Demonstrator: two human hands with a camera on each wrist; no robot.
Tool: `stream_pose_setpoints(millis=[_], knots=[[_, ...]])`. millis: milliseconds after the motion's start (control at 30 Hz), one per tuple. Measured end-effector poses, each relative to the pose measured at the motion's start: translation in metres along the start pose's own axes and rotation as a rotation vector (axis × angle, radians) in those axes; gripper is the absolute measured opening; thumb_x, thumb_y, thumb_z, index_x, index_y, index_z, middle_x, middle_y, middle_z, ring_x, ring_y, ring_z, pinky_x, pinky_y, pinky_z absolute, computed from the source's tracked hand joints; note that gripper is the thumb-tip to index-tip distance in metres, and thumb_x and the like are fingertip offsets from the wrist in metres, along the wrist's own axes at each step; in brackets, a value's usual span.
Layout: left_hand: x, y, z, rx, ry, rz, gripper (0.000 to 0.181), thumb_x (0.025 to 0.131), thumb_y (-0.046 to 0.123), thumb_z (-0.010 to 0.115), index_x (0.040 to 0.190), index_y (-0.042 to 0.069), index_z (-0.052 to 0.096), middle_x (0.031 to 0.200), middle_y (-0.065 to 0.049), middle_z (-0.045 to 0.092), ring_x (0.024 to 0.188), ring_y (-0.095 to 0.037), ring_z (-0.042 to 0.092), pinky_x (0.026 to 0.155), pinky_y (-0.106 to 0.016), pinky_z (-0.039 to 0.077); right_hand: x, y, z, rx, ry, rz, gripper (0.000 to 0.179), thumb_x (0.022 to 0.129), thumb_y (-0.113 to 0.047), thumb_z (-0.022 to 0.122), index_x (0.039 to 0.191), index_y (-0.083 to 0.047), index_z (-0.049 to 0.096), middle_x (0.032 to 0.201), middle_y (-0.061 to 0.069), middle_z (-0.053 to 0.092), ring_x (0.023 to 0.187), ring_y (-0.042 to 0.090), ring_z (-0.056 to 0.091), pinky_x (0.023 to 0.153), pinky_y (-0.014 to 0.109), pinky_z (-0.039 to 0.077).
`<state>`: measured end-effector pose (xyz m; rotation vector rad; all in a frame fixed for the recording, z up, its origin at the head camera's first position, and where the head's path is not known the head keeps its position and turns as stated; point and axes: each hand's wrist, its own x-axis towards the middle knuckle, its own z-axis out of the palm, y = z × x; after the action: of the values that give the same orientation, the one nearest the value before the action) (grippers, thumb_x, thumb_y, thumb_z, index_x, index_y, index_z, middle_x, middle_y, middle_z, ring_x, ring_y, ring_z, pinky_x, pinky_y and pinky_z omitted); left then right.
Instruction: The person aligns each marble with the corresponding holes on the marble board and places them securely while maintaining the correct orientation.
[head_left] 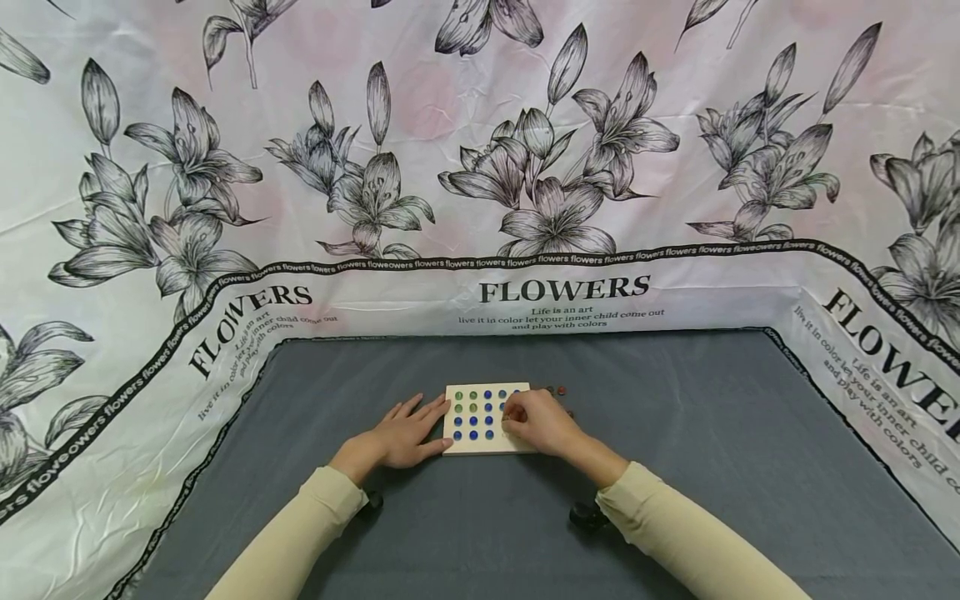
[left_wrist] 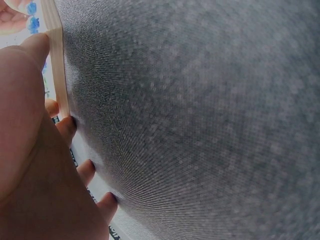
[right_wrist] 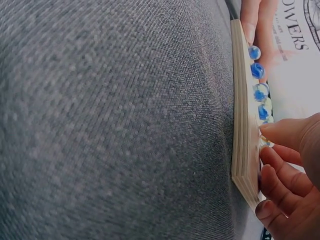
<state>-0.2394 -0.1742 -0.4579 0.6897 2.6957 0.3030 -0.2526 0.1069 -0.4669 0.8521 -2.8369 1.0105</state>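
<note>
A pale wooden board [head_left: 480, 448] lies flat on the grey cloth, with rows of glass marbles sitting on it. Green marbles [head_left: 459, 408] occupy the far left part; blue marbles [head_left: 473, 422] fill much of the rest. Spread at the board's left side, my left hand [head_left: 405, 435] touches its edge with thumb and fingertips. Over the right part is my right hand [head_left: 542, 422], its thumb and forefinger pinching a small marble [right_wrist: 266, 142] close to the board's surface. That hand hides several spots on the board's right side.
Beyond the board's right edge lie a red marble [head_left: 562, 390] and a dark marble [head_left: 551, 390], partly behind the right hand. The grey cloth [head_left: 675, 400] surrounds the board. A flower-printed white curtain [head_left: 562, 292] stands along the back and both sides.
</note>
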Motion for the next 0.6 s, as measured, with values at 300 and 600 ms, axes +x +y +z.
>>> stream_pose_setpoints(millis=[300,600], knots=[[0.001,0.001,0.002,-0.005,-0.010,-0.007,0.073,0.107,0.057,0.043,0.166,0.021,0.021,0.172,0.000,0.016,0.157,-0.037,0.010,0.124,-0.061,0.011,-0.011,-0.001,-0.014,-0.023,-0.029,-0.029,0.013,0.093,-0.009,0.075,0.104,-0.002,0.075,0.086,0.000,0.071,0.074,0.009,0.062,0.068,0.029,0.053],[0.000,0.002,-0.002,-0.009,-0.006,0.001,0.072,0.107,0.056,0.043,0.166,0.020,0.022,0.172,-0.001,0.016,0.157,-0.038,0.011,0.123,-0.062,0.012,-0.028,0.006,-0.044,-0.051,-0.003,-0.051,0.019,0.091,-0.011,0.078,0.109,-0.004,0.075,0.093,0.003,0.068,0.071,0.008,0.055,0.063,0.026,0.048]])
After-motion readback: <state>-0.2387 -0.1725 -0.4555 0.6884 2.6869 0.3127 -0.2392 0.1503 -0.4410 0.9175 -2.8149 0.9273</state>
